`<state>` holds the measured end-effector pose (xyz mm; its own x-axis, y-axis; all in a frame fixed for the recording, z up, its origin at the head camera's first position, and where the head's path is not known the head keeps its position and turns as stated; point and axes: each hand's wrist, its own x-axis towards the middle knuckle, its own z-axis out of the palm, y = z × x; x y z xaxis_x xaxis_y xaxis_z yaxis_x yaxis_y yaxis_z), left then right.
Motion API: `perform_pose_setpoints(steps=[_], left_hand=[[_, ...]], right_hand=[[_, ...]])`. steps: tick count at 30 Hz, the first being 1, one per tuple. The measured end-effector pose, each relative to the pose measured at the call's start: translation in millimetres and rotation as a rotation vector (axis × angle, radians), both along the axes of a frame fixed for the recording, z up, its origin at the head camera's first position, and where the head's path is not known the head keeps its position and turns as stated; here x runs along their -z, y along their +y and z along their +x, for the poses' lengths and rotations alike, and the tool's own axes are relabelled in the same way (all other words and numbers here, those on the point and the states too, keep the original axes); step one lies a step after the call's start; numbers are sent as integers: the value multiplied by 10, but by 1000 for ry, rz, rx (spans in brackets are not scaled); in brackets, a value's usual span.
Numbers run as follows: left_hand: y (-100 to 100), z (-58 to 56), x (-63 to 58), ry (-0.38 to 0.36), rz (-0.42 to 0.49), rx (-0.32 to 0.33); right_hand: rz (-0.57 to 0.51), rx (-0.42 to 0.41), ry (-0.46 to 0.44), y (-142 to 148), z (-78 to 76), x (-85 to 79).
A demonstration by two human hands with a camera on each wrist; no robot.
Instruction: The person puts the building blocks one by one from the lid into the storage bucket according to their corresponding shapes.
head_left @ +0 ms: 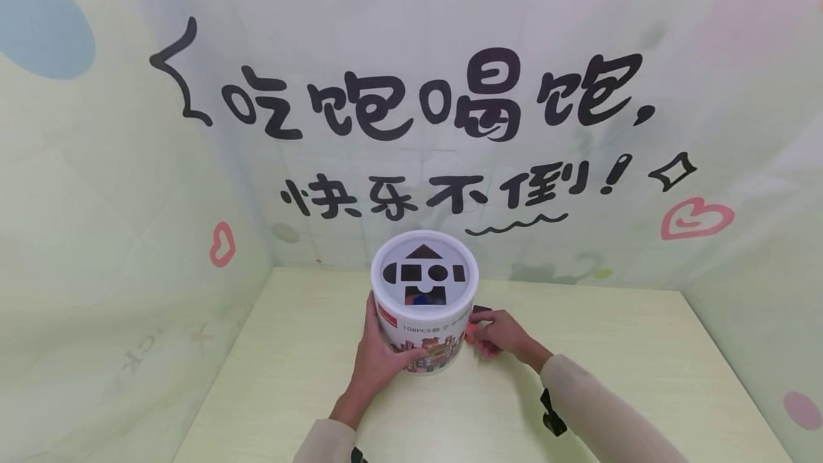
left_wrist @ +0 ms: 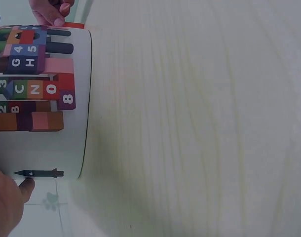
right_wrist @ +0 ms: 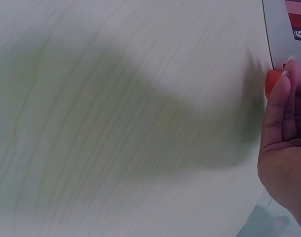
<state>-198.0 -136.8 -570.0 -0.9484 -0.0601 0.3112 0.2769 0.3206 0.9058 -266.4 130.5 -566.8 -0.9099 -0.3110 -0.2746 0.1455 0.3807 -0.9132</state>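
Observation:
A white round tub printed with colourful letter and number blocks stands on the table. Its lid has cut-out shapes: a triangle, a circle, rectangles, a half circle and an arch. My left hand grips the tub's left side, thumb across the front. At the tub's right side, my right hand pinches a small orange-red block; most of it is hidden behind the fingers. A dark flat piece shows just above those fingers, beside the tub. Coloured pieces appear dimly through the arch-shaped hole.
Pale wood-grain table surrounds the tub on its left, right and front. Light printed cloth walls with black lettering enclose the table at the back and sides. Black straps hang at both sleeves.

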Motion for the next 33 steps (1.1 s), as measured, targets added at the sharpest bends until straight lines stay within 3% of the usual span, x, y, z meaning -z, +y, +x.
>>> perform_pose_setpoints(steps=[6,23,33], left_hand=[[7,3,0,15,29,13],[7,25,-9,-11,-5,-4],[3,28,-31,-13,-19,-9]], right_hand=[[39,-23,7,13,0,50],[128,-23,64,22,-5,51],[108,-43,80,32,-26,-127]])
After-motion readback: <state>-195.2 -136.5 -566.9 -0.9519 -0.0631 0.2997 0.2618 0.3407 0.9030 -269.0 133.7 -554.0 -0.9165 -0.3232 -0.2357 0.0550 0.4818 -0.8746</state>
